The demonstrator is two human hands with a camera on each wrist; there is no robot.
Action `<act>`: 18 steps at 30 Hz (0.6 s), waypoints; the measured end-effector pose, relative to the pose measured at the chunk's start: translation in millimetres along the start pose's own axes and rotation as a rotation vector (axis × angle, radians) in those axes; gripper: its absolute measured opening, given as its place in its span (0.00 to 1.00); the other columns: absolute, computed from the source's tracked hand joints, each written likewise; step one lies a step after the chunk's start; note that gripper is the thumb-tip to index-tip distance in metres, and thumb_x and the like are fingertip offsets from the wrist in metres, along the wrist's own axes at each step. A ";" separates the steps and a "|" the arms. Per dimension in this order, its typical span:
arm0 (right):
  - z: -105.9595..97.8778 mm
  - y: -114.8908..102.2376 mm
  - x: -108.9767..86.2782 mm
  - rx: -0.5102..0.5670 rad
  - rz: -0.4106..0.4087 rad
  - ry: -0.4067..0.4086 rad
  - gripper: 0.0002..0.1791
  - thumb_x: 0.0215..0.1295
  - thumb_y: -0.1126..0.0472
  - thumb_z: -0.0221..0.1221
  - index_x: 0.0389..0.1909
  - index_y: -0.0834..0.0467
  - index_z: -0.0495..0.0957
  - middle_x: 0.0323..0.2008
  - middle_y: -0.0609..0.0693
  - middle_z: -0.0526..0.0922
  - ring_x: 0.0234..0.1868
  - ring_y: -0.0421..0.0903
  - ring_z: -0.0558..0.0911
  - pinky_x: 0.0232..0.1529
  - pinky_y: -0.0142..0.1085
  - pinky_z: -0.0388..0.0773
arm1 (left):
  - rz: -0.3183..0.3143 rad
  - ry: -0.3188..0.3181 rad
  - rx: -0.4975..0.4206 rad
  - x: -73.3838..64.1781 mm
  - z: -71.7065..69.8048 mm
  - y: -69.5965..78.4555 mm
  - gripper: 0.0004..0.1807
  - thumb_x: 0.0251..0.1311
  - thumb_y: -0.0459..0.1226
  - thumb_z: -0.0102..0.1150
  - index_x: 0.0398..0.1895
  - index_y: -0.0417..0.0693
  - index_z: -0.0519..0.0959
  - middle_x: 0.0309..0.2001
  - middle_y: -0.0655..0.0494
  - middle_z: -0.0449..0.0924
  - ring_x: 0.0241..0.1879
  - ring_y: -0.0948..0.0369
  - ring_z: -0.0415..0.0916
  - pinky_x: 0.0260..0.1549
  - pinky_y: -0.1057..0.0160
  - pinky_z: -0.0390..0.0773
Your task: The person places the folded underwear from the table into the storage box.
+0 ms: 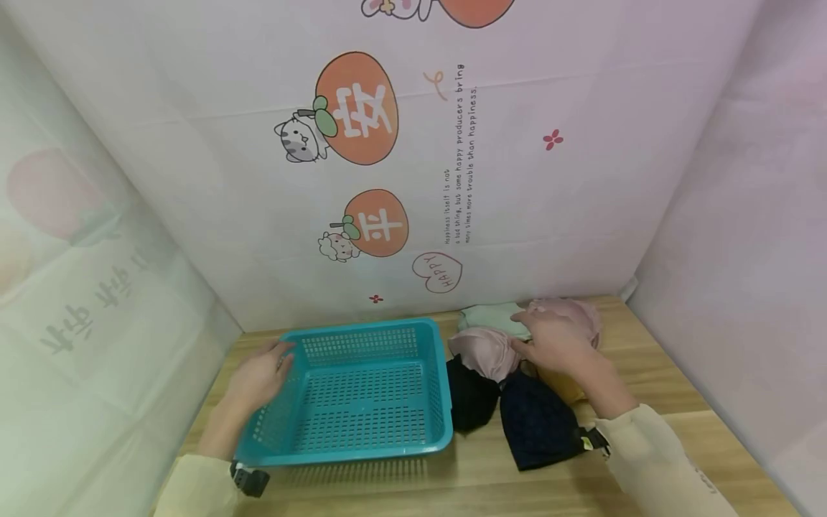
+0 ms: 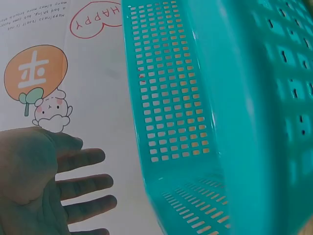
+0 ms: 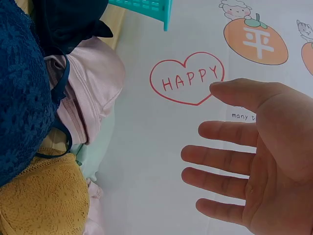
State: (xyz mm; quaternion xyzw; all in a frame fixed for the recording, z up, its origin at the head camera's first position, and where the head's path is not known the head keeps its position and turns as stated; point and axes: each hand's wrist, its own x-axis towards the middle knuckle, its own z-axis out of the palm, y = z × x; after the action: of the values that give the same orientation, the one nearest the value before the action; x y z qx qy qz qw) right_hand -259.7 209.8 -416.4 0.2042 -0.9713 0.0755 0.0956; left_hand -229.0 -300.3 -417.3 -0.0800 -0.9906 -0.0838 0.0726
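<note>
White cloth [image 1: 581,215] printed with orange fruit and small animals hangs behind the wooden counter [image 1: 636,352]. On it sits a turquoise basket [image 1: 362,454], with a huddle of bras at its three o'clock. Within that huddle, the mint bra [image 1: 491,316] lies towards eleven, the pale pink bra [image 1: 484,350] at ten, the black bra [image 1: 473,395] at eight, just beside the basket, the navy bra [image 1: 539,420] at five, and the mustard bra [image 3: 44,196] near three.

The left hand [image 1: 261,377] is at the basket's nine o'clock, fingers spread, gripping nothing. The right hand [image 1: 558,345], also spread, hovers over the pile's one o'clock side, holding nothing.

From where I stand, the navy strap [image 3: 58,93] looks troublesome: looped against its neighbours, it could drag one along if lifted. The basket, ungripped, might skid if knocked.
</note>
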 end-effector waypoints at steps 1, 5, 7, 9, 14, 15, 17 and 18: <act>0.0 0.0 0.3 0.000 0.001 -0.001 0.26 0.66 0.49 0.62 0.59 0.61 0.79 0.57 0.59 0.83 0.63 0.61 0.77 0.61 0.55 0.74 | 0.000 0.000 0.000 -0.8 0.3 -1.2 0.21 0.76 0.41 0.45 0.64 0.38 0.73 0.65 0.29 0.71 0.59 0.33 0.73 0.57 0.35 0.73; 1.0 0.0 1.3 0.005 0.005 -0.013 0.26 0.67 0.49 0.62 0.59 0.61 0.78 0.56 0.59 0.84 0.62 0.61 0.77 0.61 0.55 0.75 | -0.013 -0.012 0.000 -2.9 1.7 -5.0 0.21 0.76 0.40 0.46 0.65 0.39 0.73 0.64 0.30 0.72 0.56 0.35 0.76 0.53 0.36 0.76; 1.5 0.0 1.6 0.011 0.011 -0.023 0.26 0.67 0.48 0.62 0.59 0.61 0.78 0.55 0.58 0.84 0.62 0.61 0.78 0.60 0.54 0.76 | -0.020 -0.013 -0.001 -3.7 2.0 -6.5 0.20 0.75 0.39 0.46 0.64 0.39 0.74 0.63 0.30 0.73 0.55 0.35 0.77 0.51 0.37 0.77; 1.9 0.0 2.1 0.019 0.018 -0.031 0.27 0.67 0.48 0.62 0.60 0.61 0.78 0.55 0.58 0.84 0.59 0.60 0.79 0.57 0.54 0.77 | -0.023 -0.007 -0.005 -4.5 2.2 -8.4 0.20 0.75 0.39 0.47 0.63 0.39 0.75 0.61 0.31 0.74 0.53 0.37 0.78 0.49 0.38 0.78; 3.6 -0.5 3.4 0.046 0.031 -0.056 0.27 0.67 0.49 0.62 0.60 0.61 0.77 0.54 0.58 0.85 0.54 0.58 0.83 0.53 0.53 0.79 | -0.014 0.022 -0.022 -9.1 4.1 -14.1 0.17 0.72 0.35 0.52 0.60 0.38 0.77 0.55 0.32 0.77 0.46 0.40 0.80 0.42 0.42 0.81; 3.9 -0.7 3.5 0.051 0.028 -0.064 0.27 0.67 0.49 0.62 0.60 0.62 0.77 0.54 0.58 0.85 0.53 0.59 0.83 0.53 0.54 0.80 | -0.015 0.022 -0.025 -10.4 5.1 -15.5 0.17 0.72 0.35 0.53 0.60 0.37 0.77 0.54 0.32 0.77 0.45 0.41 0.80 0.42 0.43 0.82; 4.1 -1.1 4.1 0.064 0.038 -0.080 0.27 0.67 0.49 0.62 0.61 0.62 0.77 0.54 0.59 0.84 0.53 0.59 0.83 0.53 0.54 0.80 | -0.018 0.015 -0.034 -11.5 5.1 -18.3 0.17 0.71 0.34 0.53 0.59 0.36 0.77 0.53 0.31 0.77 0.44 0.41 0.80 0.40 0.44 0.82; 4.4 -1.3 4.4 0.070 0.046 -0.087 0.27 0.68 0.49 0.61 0.61 0.62 0.76 0.54 0.59 0.84 0.54 0.59 0.83 0.53 0.54 0.79 | -0.022 0.009 -0.034 -12.2 5.2 -19.6 0.17 0.71 0.34 0.53 0.58 0.36 0.77 0.53 0.31 0.77 0.44 0.41 0.80 0.40 0.44 0.82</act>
State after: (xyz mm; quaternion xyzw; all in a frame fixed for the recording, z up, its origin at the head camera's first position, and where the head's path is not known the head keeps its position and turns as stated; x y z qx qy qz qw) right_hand -263.8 206.2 -419.6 0.1882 -0.9757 0.1025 0.0444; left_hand -221.1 -320.2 -427.3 -0.0697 -0.9895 -0.1020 0.0746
